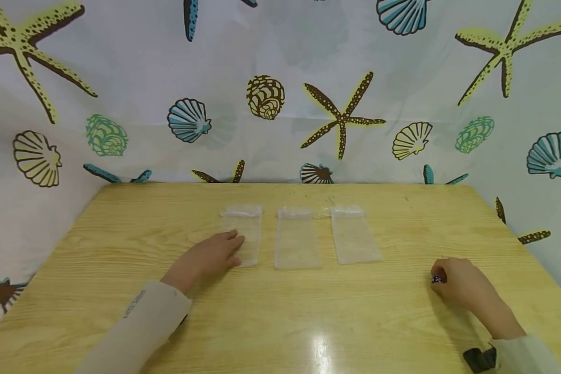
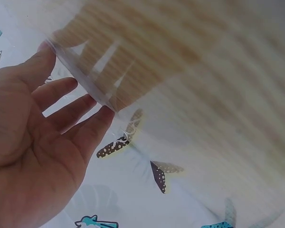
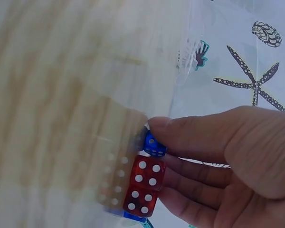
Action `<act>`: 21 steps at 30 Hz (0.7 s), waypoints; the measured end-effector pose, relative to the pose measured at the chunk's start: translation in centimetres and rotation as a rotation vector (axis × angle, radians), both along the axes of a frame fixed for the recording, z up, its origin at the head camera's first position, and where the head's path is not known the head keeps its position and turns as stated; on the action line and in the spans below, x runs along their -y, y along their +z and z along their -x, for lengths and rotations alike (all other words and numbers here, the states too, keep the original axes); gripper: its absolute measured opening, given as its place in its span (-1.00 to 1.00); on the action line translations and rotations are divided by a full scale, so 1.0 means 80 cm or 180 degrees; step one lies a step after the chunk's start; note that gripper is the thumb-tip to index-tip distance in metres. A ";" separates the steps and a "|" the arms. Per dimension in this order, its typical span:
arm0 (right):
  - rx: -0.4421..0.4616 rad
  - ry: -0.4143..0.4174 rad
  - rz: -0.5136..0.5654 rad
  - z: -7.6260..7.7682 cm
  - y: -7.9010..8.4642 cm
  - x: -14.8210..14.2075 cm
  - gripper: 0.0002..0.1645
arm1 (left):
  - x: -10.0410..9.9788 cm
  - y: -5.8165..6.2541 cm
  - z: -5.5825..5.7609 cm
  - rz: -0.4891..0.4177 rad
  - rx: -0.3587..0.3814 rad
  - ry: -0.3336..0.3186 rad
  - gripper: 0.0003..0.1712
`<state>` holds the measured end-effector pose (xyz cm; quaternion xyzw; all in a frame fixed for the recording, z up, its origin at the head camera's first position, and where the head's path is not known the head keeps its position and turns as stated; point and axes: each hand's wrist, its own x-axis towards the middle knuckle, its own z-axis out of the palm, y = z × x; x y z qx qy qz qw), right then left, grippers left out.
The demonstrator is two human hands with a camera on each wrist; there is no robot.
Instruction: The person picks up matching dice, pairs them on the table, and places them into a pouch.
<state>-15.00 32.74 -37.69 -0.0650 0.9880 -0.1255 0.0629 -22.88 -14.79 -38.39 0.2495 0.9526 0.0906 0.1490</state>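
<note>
Three clear sheer pouches lie side by side on the table: a left pouch (image 1: 251, 244), a middle pouch (image 1: 297, 243) and a right pouch (image 1: 356, 239). My left hand (image 1: 215, 254) rests over the left pouch. In the left wrist view its fingers (image 2: 69, 110) are spread and fairly straight, tips down at the surface. Over at the right of the table, my right hand (image 1: 465, 285) holds small dice. In the right wrist view a blue die (image 3: 154, 144) sits at the thumb tip, with red dice (image 3: 147, 172) beside the fingertips and more blue below them.
The wooden table (image 1: 280, 317) reaches back to a white cloth (image 1: 280, 150) printed with shells and starfish, which also hangs along both sides. A dark strap (image 1: 479, 359) shows at the right wrist, by the sleeve.
</note>
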 end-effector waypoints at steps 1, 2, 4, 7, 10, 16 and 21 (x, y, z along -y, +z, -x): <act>0.0008 0.0007 0.0012 0.000 -0.001 0.000 -0.87 | 0.000 0.000 -0.001 -0.0004 -0.0005 0.0002 -0.37; 0.0013 0.0010 0.0019 -0.001 -0.001 -0.001 -0.87 | 0.000 0.000 -0.002 -0.0010 -0.0020 0.0003 -0.37; 0.0007 0.0022 0.0025 -0.001 -0.002 -0.001 -0.89 | 0.001 0.001 -0.004 -0.0051 -0.0034 0.0019 -0.38; -0.0002 0.0016 0.0022 0.000 -0.004 -0.001 -0.90 | 0.003 0.002 -0.009 -0.0114 -0.0067 0.0059 -0.39; 0.0011 0.0018 0.0003 0.003 -0.005 0.001 -0.91 | 0.006 0.004 -0.014 -0.0154 -0.0090 0.0070 -0.39; 0.0035 -0.0023 -0.0049 0.003 -0.006 -0.002 -0.91 | 0.003 0.004 -0.013 -0.0119 -0.0069 0.0069 -0.39; 0.0068 -0.0036 -0.0044 0.005 -0.010 -0.002 -0.88 | 0.005 0.003 -0.014 -0.0113 -0.0046 0.0154 -0.38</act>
